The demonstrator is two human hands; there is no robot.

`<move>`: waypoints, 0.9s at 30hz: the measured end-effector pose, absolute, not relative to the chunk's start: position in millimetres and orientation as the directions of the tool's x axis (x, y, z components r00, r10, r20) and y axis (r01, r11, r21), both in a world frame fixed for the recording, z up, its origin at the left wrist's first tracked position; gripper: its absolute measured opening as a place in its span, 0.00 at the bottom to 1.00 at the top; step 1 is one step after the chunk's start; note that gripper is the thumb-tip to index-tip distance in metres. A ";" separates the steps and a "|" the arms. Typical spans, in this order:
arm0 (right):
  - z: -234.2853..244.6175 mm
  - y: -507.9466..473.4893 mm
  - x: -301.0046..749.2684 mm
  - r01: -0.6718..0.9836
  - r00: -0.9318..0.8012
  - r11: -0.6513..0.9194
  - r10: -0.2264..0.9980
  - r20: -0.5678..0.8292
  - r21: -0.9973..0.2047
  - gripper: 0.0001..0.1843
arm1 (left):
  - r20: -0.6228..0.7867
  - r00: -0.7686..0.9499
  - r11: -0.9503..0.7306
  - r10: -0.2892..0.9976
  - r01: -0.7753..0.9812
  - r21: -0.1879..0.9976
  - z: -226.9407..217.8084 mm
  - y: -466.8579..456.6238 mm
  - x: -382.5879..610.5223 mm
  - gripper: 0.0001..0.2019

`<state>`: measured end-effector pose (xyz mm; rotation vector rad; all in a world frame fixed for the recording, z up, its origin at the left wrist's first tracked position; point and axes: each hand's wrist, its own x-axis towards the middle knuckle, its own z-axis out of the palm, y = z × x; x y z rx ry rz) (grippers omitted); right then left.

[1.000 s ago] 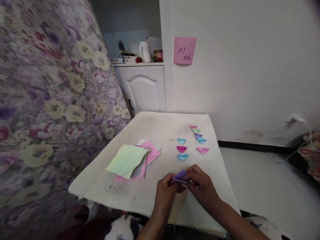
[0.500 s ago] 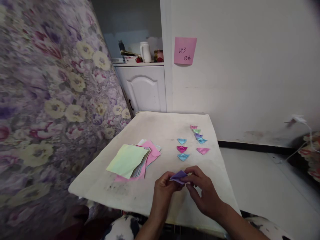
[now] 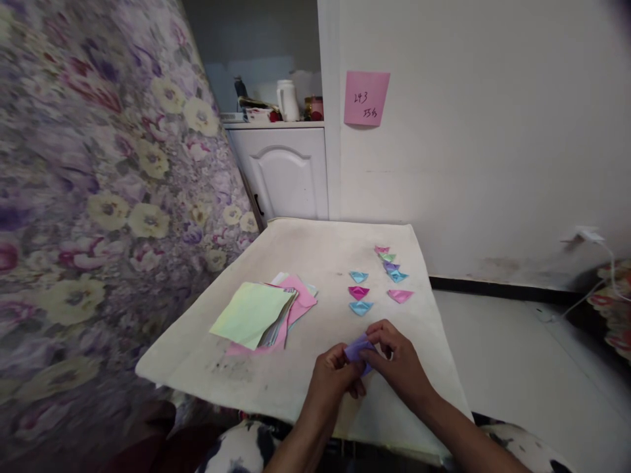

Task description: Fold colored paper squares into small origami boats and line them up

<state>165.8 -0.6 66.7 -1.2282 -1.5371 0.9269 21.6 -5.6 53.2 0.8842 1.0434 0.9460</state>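
Note:
Both my hands pinch a small folded purple paper (image 3: 358, 349) just above the near part of the white table (image 3: 305, 246). My left hand (image 3: 332, 378) grips its near left side with closed fingers. My right hand (image 3: 400, 362) holds its right side between thumb and fingertips. Beyond my hands lie several finished folded paper shapes: a blue one (image 3: 361, 307), a magenta one (image 3: 358, 292), another blue one (image 3: 358, 276), a pink one (image 3: 399, 295) and a far row (image 3: 389, 261) of small coloured ones.
A stack of coloured paper sheets (image 3: 256, 314), light green on top, lies at the table's left. A floral fabric surface (image 3: 98, 184) rises at the left. A pink note (image 3: 365, 98) sticks on the white wall. A white cabinet (image 3: 283, 171) stands behind.
The purple paper has turned and tilted between my fingers and sits slightly lower and to the right. My right hand's fingers have closed in over it.

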 end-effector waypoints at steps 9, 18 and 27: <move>58.0 3.5 169.4 0.200 -0.100 0.176 0.982 0.158 -0.964 0.04 | -0.320 0.245 0.377 0.915 -0.240 0.895 54.5 -8.2 21.9 0.12; 55.2 -7.6 165.1 0.478 -0.071 0.469 0.863 0.500 -0.742 0.09 | -0.313 0.198 0.358 0.929 -0.261 0.897 48.0 -7.2 22.5 0.07; 53.0 -11.9 168.7 0.562 -0.254 0.669 0.698 0.669 -0.485 0.15 | -0.340 0.202 0.389 0.919 -0.313 0.867 63.3 -8.1 12.8 0.05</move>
